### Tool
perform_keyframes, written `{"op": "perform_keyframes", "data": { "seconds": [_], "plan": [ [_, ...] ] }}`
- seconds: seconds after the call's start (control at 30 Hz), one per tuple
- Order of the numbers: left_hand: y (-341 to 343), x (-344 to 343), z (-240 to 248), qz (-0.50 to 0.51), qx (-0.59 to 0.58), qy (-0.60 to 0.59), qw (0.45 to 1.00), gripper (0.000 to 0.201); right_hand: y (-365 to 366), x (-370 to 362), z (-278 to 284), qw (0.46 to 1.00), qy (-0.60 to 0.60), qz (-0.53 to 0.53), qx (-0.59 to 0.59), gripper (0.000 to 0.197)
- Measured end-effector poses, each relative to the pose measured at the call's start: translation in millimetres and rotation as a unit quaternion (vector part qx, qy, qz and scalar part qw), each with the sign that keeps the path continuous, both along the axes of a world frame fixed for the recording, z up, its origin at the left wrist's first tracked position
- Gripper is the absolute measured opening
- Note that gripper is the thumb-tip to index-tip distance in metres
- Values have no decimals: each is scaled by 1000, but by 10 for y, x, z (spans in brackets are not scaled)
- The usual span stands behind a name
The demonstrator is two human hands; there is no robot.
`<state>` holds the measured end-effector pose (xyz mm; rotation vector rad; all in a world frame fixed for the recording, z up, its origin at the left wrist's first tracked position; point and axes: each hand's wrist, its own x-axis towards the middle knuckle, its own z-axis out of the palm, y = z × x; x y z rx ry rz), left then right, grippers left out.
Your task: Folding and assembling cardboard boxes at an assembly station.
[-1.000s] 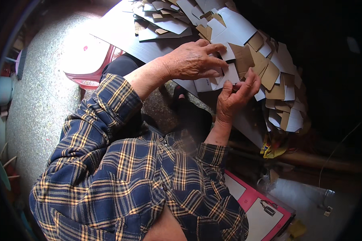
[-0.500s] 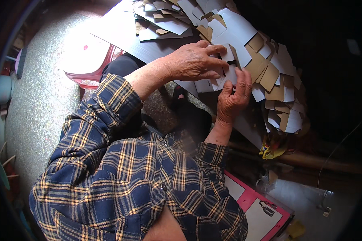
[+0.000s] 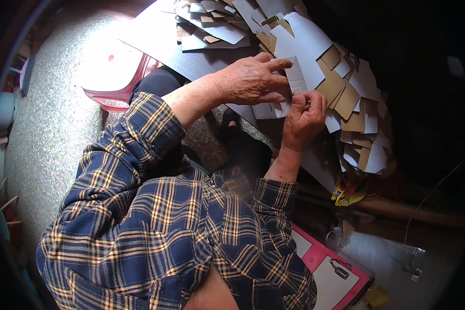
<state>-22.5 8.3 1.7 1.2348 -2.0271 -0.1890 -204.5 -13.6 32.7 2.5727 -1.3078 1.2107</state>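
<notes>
A small white cardboard box [image 3: 296, 77], partly folded, lies on the table between my hands, its flaps at an angle. My left hand [image 3: 250, 80] reaches over it from the left, fingers bent over its side and holding it against the tabletop. At its near right corner, my right hand [image 3: 305, 121] is closed, thumb and curled fingers pinching the edge. Parts of the box are hidden under my left fingers. Just beyond my hands lies a heap of flat cardboard pieces [image 3: 302, 44], white on one face and brown on the other.
The grey table [image 3: 201, 62] runs diagonally, with more cardboard pieces [image 3: 217, 28] at its far end. A red-framed chair [image 3: 116, 93] stands at left on the speckled floor [image 3: 51, 150]. Right of my body are a pink-and-white case [image 3: 330, 274] and a yellow packet [image 3: 349, 192].
My right hand's fingers have gone from stretched out to curled at the box's edge. A white flap now stands more in view beside my left fingers, which have barely moved.
</notes>
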Motion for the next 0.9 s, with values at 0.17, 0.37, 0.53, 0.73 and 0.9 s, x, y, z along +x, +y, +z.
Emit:
{"op": "perform_keyframes", "data": {
  "seconds": [0.17, 0.37, 0.53, 0.73, 0.9],
  "plan": [
    [54, 73, -58, 13, -7, 16, 1000, 27, -69, 123, 15, 999, 15, -26, 19, 31],
    [10, 84, -63, -24, 2, 70, 997, 23, -72, 53, 105, 997, 56, -10, 51, 41],
    [119, 134, -57, -6, -18, 52, 998, 22, -17, 164, 128, 989, 143, -41, -22, 44],
    [84, 64, -123, 2, -19, 34, 999, 23, -103, 82, 78, 964, 233, -60, -115, 48],
    [155, 115, -101, 12, -6, 32, 999, 23, -137, 159, 84, 968, 232, -65, -74, 51]
  ]
}}
